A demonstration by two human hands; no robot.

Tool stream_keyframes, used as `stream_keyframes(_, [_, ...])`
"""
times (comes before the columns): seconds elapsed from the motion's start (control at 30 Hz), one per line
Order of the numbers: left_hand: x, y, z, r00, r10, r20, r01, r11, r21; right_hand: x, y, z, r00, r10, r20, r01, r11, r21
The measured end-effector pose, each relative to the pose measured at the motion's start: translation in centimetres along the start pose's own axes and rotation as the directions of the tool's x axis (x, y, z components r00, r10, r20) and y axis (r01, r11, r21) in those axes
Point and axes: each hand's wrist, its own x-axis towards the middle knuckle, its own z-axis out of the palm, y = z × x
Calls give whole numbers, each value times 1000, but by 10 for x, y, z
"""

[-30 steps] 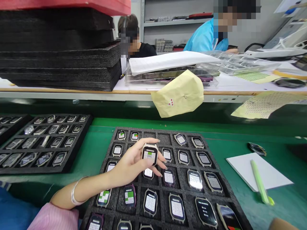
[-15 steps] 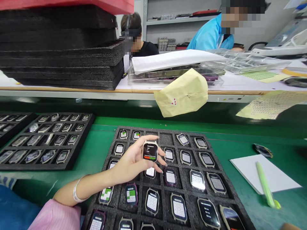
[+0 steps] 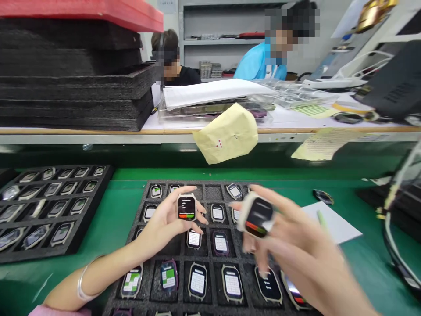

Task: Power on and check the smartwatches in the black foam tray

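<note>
My left hand [image 3: 167, 221] holds a smartwatch body [image 3: 186, 207] upright over a black foam tray [image 3: 210, 193]; its dark screen shows a red and green bar. My right hand [image 3: 289, 245], blurred by motion, holds a second smartwatch body [image 3: 258, 216] with a dark screen above the tray's right side. Several more watch bodies with lit white or green screens, such as one [image 3: 198, 281], lie in the tray's pockets on the green belt.
A second foam tray [image 3: 101, 177] of watch bodies lies at the left. White paper [image 3: 335, 224] with a green pen [image 3: 320, 217] lies at the right, cables [image 3: 394, 228] beyond. A stack of black foam [image 3: 75, 79] and two seated people are behind the shelf.
My right hand has come into view from the lower right, holding a second watch body. My left hand's watch screen changed from a white grid to a dark screen. The view shifted right.
</note>
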Motion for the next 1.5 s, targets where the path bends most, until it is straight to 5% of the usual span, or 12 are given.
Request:
stream_keyframes(0.23, [-4, 6, 0, 1000, -17, -5, 17, 999, 49, 21, 36, 6, 986, 129, 101, -143, 980, 140])
stream_keyframes(0.73, [-6, 1, -6, 999, -36, 0, 36, 994, 103, 26, 33, 5, 984, 87, 158, -96, 994, 50])
stream_keyframes(1.07, [-8, -5, -3, 997, -48, 56, 43, 995, 93, 31, 37, 5, 992, 129, 15, -128, 990, -53])
stream_keyframes(1.3, [-7, -4, -3, 996, -62, 66, 55, 993, 101, 30, 37, -3, 981, 77, 176, -92, 993, 80])
stream_keyframes(1.5, [-6, -6, 1, 995, -81, 58, 76, 993, 85, 30, 37, -3, 987, 70, 147, -73, 997, 16])
